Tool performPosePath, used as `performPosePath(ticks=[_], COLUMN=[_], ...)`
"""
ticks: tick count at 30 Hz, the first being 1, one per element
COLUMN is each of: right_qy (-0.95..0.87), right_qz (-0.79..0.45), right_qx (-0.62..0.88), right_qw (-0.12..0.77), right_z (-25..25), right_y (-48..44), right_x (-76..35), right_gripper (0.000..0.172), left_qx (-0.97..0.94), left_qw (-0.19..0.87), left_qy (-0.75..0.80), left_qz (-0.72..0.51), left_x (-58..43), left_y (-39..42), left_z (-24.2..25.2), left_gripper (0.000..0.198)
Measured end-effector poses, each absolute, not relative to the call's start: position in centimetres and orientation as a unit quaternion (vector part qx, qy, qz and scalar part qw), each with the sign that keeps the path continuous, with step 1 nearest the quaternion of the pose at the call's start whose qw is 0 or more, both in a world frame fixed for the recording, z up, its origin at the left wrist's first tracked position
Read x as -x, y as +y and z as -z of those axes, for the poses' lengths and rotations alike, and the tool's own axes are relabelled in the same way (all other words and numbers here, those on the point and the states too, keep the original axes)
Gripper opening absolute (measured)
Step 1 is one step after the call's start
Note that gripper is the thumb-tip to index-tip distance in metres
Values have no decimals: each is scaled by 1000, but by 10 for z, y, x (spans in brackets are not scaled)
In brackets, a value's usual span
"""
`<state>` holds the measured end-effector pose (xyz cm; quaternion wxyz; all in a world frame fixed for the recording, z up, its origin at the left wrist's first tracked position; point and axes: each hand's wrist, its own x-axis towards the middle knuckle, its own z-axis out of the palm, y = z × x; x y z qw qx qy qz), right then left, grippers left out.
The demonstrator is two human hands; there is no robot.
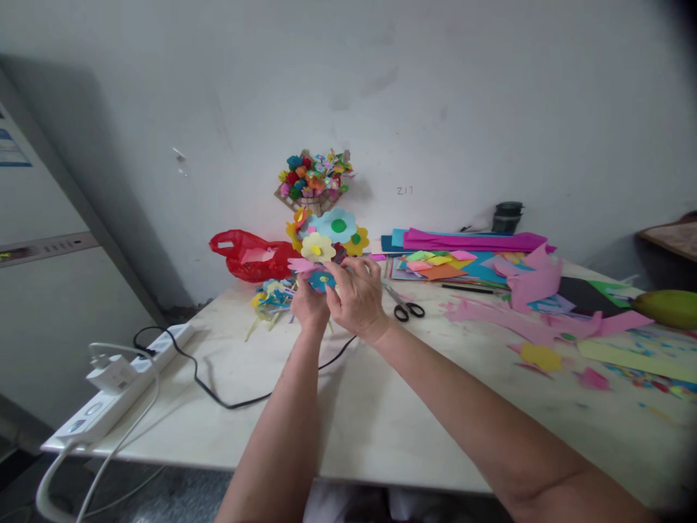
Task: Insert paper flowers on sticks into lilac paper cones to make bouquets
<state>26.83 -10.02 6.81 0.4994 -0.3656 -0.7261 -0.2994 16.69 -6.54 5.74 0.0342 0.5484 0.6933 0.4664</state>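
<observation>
Several cut-paper flowers stand in a bunch before me, among them a light blue flower [348, 215] with a green centre and a cream flower [318, 247] with a yellow one. My left hand [311, 303] is closed round the lower part of the bunch; the stems inside it are hidden. From the right, my right hand [358, 294] reaches in with bent fingers at the edge of a darker blue flower [320, 280], gripping the bunch. Behind my left hand lies a pile of small paper flowers on sticks [271, 299].
Black-handled scissors [404, 308] lie right of my hands. A red plastic bag [247, 254] sits behind. A power strip [139, 376] and black cable [239, 403] run along the left. Coloured paper [473, 242] and pink scraps [504, 319] cover the right side.
</observation>
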Motion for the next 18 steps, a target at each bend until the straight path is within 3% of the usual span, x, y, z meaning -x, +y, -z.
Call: performPosePath(ticks=[9, 18], right_qy=[-744, -712], right_qz=[320, 300], right_qx=[370, 389], right_qw=[456, 502], right_z=[-66, -60], right_y=[-99, -91], right_x=[-266, -273], right_gripper=[46, 41], left_qx=[-543, -533], left_qw=[26, 37], left_qy=[700, 689], left_qz=[-463, -489], left_x=[-165, -164], left_y=[-60, -58], left_z=[-55, -53], left_gripper=[40, 57])
